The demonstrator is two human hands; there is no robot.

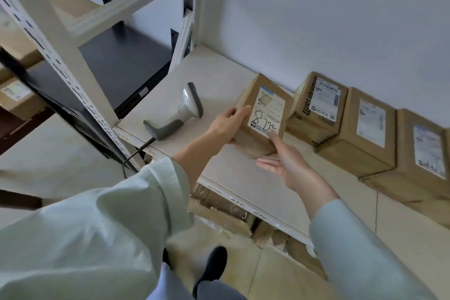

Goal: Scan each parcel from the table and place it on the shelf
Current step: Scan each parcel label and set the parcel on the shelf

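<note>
Both hands are at the parcel (261, 117), which stands on the shelf (219, 80) at the left end of a row of boxes (365, 129). Our left hand (229, 124) curls its fingers round the parcel's left side; our right hand (287, 161) is spread, one fingertip on the label (266, 111). We judge it stiff cardboard, light, probably easy to slide; flat side faces give the best hold. A scanner (180, 112) lies just beside.
</note>
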